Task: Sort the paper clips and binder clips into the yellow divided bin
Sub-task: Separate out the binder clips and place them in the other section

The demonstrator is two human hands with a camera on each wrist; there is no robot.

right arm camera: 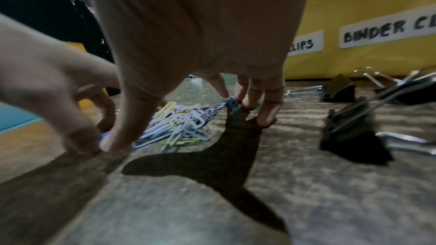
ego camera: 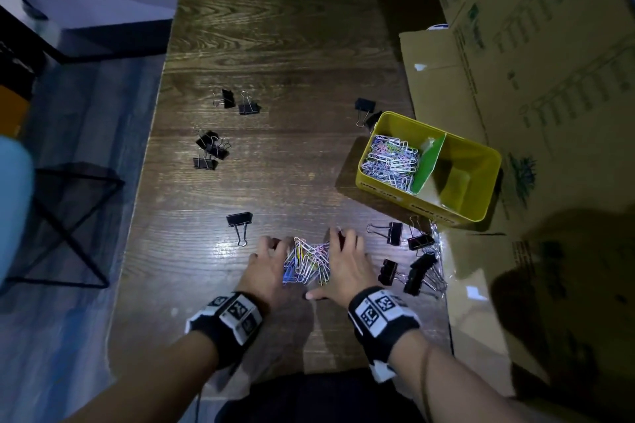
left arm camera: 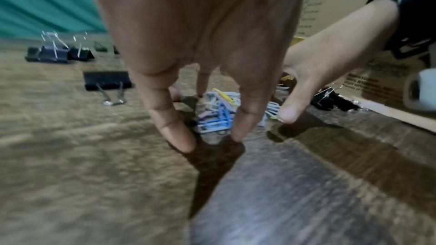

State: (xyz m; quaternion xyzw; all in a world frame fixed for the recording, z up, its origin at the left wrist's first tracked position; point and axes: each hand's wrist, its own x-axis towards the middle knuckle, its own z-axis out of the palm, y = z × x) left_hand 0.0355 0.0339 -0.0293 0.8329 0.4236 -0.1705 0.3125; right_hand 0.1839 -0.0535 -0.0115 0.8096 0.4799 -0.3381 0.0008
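A loose pile of coloured paper clips [ego camera: 307,263] lies on the dark wooden table near its front edge. My left hand [ego camera: 271,252] and right hand [ego camera: 343,251] flank it, spread fingertips on the wood, holding nothing. The left wrist view has my fingers [left arm camera: 179,137] down in front of the pile [left arm camera: 217,116]. In the right wrist view the pile [right arm camera: 177,126] lies between thumb and fingers [right arm camera: 267,116]. The yellow bin [ego camera: 385,189] stands at the right. Its left compartment holds paper clips [ego camera: 391,161]; a green divider [ego camera: 427,165] splits it. Black binder clips [ego camera: 239,220] lie scattered.
More binder clips sit far left [ego camera: 210,148], at the back [ego camera: 237,102], behind the bin [ego camera: 365,106] and right of my right hand [ego camera: 409,264]. The bin's front [right arm camera: 354,59] carries "BINDER" and "…LIPS" labels. Cardboard boxes [ego camera: 532,55] line the right side. The table's left edge drops to the floor.
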